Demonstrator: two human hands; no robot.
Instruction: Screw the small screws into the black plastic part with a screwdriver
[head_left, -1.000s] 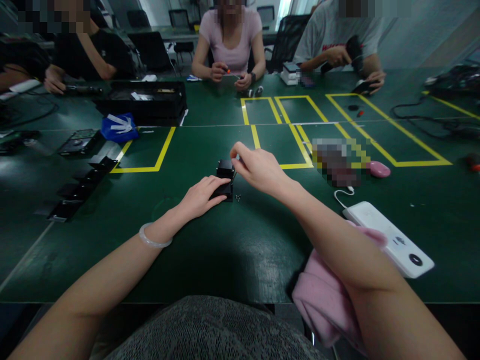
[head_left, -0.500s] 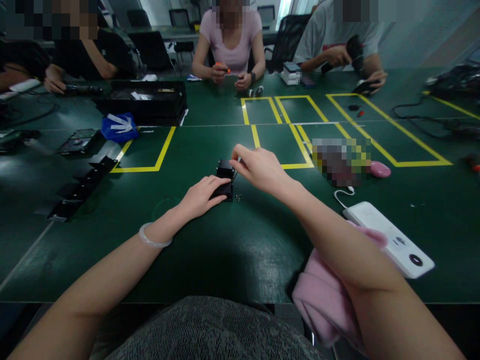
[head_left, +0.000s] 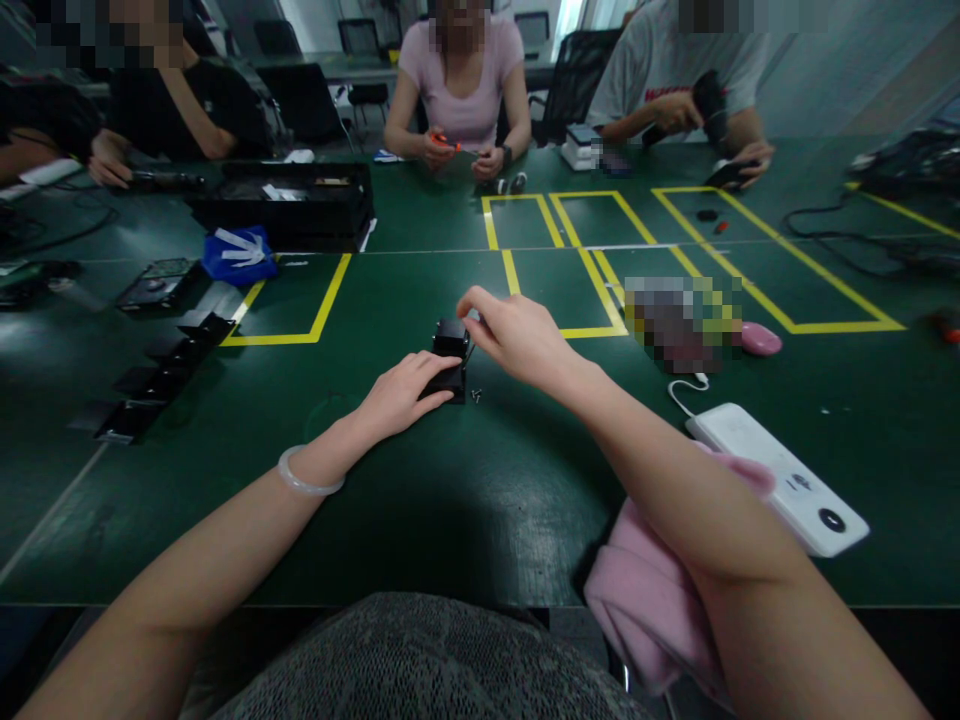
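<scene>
My left hand lies closed around a small black boxy part, with the thumb along its near edge and the fingers across its top. The part rests on the green table, and a raised block shows at its far end. Just right of it, my right hand is pinched on a thin dark tool whose shaft points down at the part. The fingers cover most of that tool, so its kind is unclear. Several small screws lie on the table beside the part.
A white power bank and a pink cloth sit by my right forearm. On the left are a row of black parts, a blue bundle and a black bin. Across the table, several people handle tools.
My right hand has shifted very slightly and its fingers have turned a little over the thin tool. My left hand and the black part stay in place.
</scene>
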